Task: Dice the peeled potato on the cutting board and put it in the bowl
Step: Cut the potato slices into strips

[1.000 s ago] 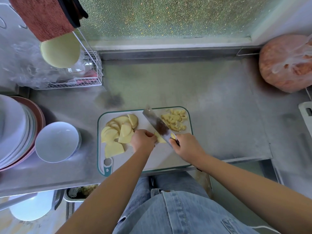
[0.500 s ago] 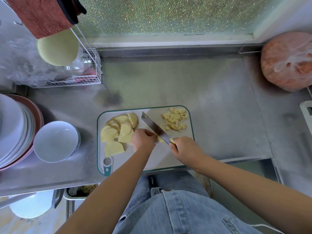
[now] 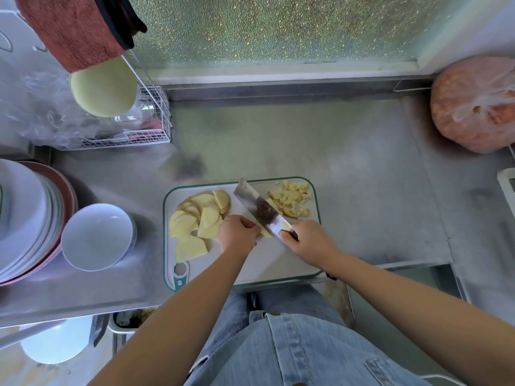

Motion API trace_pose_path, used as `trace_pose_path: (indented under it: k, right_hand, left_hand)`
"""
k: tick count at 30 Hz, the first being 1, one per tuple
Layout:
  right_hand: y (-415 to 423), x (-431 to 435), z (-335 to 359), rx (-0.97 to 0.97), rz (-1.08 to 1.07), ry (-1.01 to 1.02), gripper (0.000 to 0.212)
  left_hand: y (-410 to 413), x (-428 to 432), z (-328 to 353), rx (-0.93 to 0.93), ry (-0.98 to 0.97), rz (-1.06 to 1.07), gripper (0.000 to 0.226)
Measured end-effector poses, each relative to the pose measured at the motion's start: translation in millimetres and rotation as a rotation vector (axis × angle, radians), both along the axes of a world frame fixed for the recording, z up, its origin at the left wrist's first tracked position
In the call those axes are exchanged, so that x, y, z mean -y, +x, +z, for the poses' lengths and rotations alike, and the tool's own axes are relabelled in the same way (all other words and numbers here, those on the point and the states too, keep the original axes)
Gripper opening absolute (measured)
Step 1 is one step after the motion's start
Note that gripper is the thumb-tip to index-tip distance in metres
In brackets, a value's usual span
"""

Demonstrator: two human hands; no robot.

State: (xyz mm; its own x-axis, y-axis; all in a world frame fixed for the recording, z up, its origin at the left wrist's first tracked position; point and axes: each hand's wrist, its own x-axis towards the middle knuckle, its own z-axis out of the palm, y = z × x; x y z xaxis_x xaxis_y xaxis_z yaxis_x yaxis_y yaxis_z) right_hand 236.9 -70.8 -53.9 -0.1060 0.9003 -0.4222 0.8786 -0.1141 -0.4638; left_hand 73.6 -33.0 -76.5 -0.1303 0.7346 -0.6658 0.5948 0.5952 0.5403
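A white cutting board [image 3: 278, 263] with a teal rim lies at the counter's front edge. Pale yellow potato slices [image 3: 195, 218] are piled on its left half. A heap of diced potato [image 3: 292, 201] sits at its far right corner. My right hand [image 3: 309, 240] grips the handle of a cleaver [image 3: 259, 208], whose blade slants across the board. My left hand [image 3: 237, 232], fingers curled, holds down a small potato piece [image 3: 266, 234] right beside the blade. The white bowl [image 3: 96, 236] stands left of the board with nothing in it.
A stack of plates [image 3: 25, 215] sits at the far left beside the bowl. A wire rack [image 3: 150, 126] with plastic bags stands at the back left. A bagged orange bundle [image 3: 473, 104] lies at the back right. The steel counter [image 3: 348, 162] stretches behind the board.
The cleaver's blade dropped down edge-on half a second ago and now shows its broad side again, lifted. My left hand stays on the potato piece.
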Motion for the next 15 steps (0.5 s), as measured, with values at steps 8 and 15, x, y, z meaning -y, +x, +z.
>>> trace_pose_path:
  k: [8, 15]
  right_hand:
    - [-1.4, 7.9, 13.2, 0.052, 0.021, 0.125, 0.028]
    - [-9.9, 12.2, 17.4, 0.092, 0.162, 0.166, 0.011]
  left_hand:
    - [-11.0, -1.7, 22.6, 0.343, 0.092, 0.271, 0.039]
    - [-5.3, -6.2, 31.6, 0.360, 0.060, 0.376, 0.025]
